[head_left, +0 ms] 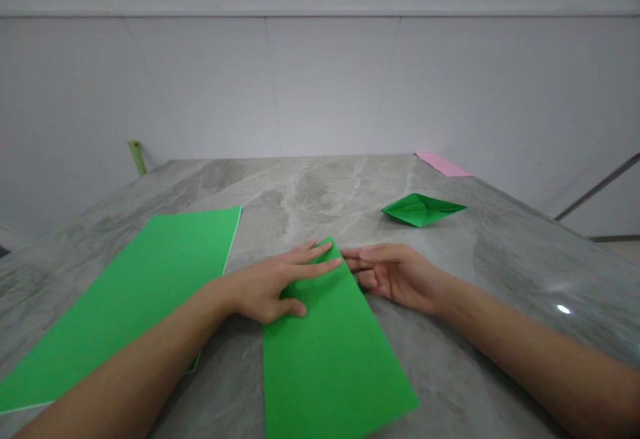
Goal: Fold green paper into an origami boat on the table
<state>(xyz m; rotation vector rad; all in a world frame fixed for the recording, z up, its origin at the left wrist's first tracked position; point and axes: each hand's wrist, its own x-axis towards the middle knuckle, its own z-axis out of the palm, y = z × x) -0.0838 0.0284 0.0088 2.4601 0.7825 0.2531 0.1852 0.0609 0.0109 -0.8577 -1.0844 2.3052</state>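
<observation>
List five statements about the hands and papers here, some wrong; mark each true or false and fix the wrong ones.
1. The left hand rests on the narrow green paper. True.
2. The pink paper lies at the near left of the table. False: it lies at the far right.
3. The right hand is beside the right edge of the narrow green paper. True.
4. The right hand holds the folded green piece. False: that piece lies on the table beyond the hand, apart from it.
5. The wide green paper lies to the left of the narrow green paper. True.
</observation>
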